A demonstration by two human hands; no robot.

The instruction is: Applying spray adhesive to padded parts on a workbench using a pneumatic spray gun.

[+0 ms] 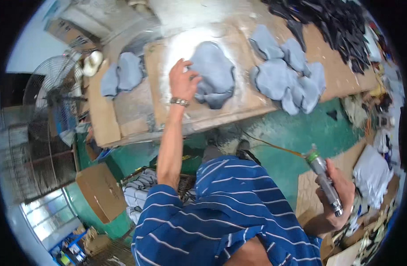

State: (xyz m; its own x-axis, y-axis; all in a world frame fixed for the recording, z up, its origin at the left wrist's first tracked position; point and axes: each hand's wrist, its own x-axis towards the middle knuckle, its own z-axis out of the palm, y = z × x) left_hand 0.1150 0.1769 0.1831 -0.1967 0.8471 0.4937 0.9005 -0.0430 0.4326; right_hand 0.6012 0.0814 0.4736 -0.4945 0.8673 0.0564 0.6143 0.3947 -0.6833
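My left hand (184, 80) is at the left edge of a flat blue-grey piece with dark edges (213, 66), perhaps fabric or leather. Its fingers are bent and apart, and nothing shows in them; whether the fingertips touch the piece I cannot tell. The piece lies on a board (172, 48) coated white around it. Off to the right, away from the table, my right hand (338, 188) is closed around a metal spray gun (324, 174) with a green part at its top end. A thin brown hose (274, 145) runs from near that end toward the table.
More blue-grey pieces lie on the table at right (274, 80) and left (129, 71). Black pieces (332, 22) are heaped at the far right. A fan (52, 95) stands left of the table. Below are a cardboard box (101, 193) and a basket with grey pieces (139, 190).
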